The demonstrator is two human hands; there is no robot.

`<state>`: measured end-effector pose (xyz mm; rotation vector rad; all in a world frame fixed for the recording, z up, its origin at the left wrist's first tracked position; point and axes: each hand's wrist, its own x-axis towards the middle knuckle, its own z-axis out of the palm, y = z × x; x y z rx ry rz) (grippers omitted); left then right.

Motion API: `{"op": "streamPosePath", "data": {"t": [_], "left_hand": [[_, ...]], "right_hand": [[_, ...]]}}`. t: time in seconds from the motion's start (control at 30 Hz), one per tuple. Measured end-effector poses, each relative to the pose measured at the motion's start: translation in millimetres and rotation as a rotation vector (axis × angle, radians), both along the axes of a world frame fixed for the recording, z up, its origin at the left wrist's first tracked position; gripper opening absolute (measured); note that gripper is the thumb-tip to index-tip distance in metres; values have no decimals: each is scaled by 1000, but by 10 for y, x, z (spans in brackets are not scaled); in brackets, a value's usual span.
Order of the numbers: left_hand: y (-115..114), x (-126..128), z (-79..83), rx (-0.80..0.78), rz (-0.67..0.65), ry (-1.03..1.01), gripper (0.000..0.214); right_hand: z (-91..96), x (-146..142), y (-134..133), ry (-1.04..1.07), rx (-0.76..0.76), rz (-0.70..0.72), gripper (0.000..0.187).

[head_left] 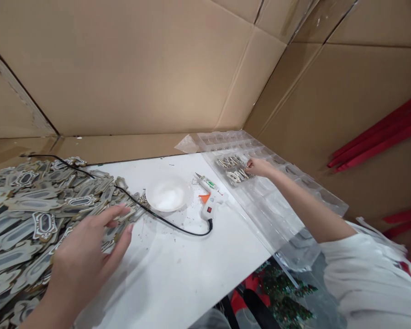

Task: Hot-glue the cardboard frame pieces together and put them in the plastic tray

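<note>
My left hand (85, 253) hovers at the right edge of a heap of flat, frame-shaped ornamental pieces (37, 201); its thumb and fingers are apart and hold nothing. Far to the right, my right hand (258, 167) reaches into a clear plastic compartment tray (270, 201). Its fingers are curled together beside small metal pieces (238, 175) in one filled section. Whatever the fingertips grip is too small to make out. Between my hands lies a white glue gun (208, 208) with an orange tip.
A round white dish (167, 194) with white contents stands mid-table. Behind the glue gun lies a pen-like tool (207, 182). A black cord (178, 228) crosses the white table (178, 274). Cardboard walls (140, 68) enclose the back and right. A small tinsel tree (284, 297) stands below the table edge.
</note>
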<state>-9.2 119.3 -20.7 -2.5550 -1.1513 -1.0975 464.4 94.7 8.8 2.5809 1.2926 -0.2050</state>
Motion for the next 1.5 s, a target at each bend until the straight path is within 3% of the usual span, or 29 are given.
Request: {"op": "streamPosePath", "data": {"t": [0.43,0.87,1.2,1.5], "left_hand": [[-1,-26,-35,-94,28,-11,35],[-34,23,14,-153,-28,0,30],[-48,11,-11,-121,-89,3,27],[-59,15,7,-129,-92,7,27]], "right_hand": [[65,-14,120,-44,-127,-40,33],[25,-5,42,16,4,-79,35],[100,119,-64,170,-20,-62,33],[35,154,40,78,-24,-19,33]]}}
